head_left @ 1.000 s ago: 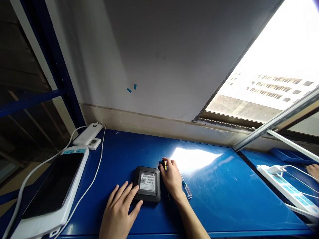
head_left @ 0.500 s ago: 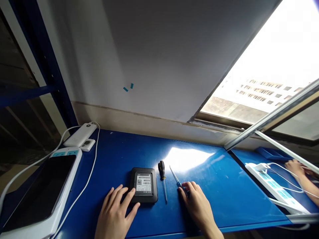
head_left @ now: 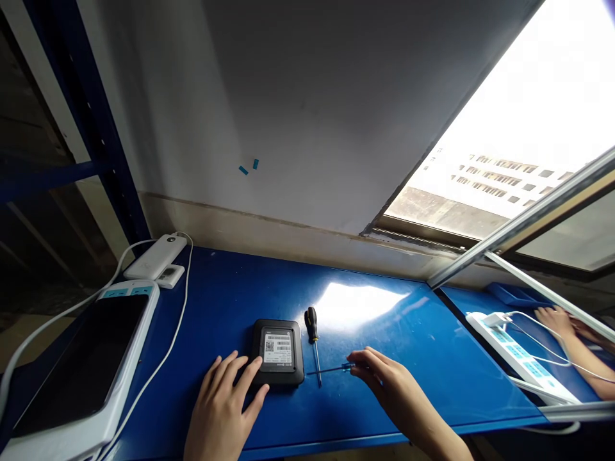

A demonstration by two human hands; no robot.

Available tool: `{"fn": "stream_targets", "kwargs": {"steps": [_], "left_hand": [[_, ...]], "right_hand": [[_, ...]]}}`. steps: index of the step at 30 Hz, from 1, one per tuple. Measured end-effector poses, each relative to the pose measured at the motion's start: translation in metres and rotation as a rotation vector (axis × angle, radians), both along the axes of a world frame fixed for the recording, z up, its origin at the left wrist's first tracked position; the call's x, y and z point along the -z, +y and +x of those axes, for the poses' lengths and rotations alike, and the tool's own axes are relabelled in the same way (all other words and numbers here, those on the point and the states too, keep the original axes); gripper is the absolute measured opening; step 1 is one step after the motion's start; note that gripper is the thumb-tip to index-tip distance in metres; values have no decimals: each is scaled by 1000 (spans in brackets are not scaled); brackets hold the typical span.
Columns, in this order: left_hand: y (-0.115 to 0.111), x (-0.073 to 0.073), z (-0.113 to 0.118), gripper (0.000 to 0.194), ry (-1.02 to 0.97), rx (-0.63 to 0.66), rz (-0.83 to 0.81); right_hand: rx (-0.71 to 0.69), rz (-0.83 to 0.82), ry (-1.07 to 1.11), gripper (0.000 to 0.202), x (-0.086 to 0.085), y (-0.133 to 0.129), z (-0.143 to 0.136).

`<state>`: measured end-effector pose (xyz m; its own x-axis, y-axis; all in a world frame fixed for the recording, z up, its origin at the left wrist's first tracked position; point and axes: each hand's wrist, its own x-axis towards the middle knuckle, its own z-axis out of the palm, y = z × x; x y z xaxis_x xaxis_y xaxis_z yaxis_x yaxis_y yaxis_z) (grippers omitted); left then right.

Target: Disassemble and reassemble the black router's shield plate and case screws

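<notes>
Your right hand [head_left: 391, 382] has its fingers clamped on the blue screwdriver [head_left: 346, 367], shaft toward nine o'clock. Your left hand [head_left: 221, 403], fingers apart, touches the black device [head_left: 277, 351] at eight o'clock.

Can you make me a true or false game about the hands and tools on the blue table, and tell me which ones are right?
1. The right hand holds a blue screwdriver. True.
2. The left hand is far from the black box. False: its fingers reach onto the box's edge.
3. A black-and-yellow screwdriver lies on the blue table. True.
4. The label on the box is bright red. False: it is mostly white.
5. Two little blue strips are on the wall. True.
</notes>
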<state>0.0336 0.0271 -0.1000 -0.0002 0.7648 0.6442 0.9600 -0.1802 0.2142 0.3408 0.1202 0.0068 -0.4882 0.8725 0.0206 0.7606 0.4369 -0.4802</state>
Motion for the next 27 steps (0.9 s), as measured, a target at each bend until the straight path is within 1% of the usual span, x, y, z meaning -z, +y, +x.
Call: {"fn": "stream_targets", "kwargs": {"steps": [8, 13, 19, 23, 27], "left_hand": [[-1, 5, 0, 31, -39, 1, -22], [0, 1, 1, 30, -39, 0, 2], [0, -2, 1, 33, -36, -7, 17], [0, 1, 2, 33, -47, -5, 14], [1, 3, 1, 32, -50, 0, 26]], "right_hand": [[-59, 77, -8, 29, -4, -1, -2], [-69, 99, -4, 28, -5, -2, -5], [-74, 87, -51, 27, -7, -1, -8], [-93, 104, -79, 31, -13, 1, -12], [-127, 141, -149, 28, -26, 4, -23]]}}
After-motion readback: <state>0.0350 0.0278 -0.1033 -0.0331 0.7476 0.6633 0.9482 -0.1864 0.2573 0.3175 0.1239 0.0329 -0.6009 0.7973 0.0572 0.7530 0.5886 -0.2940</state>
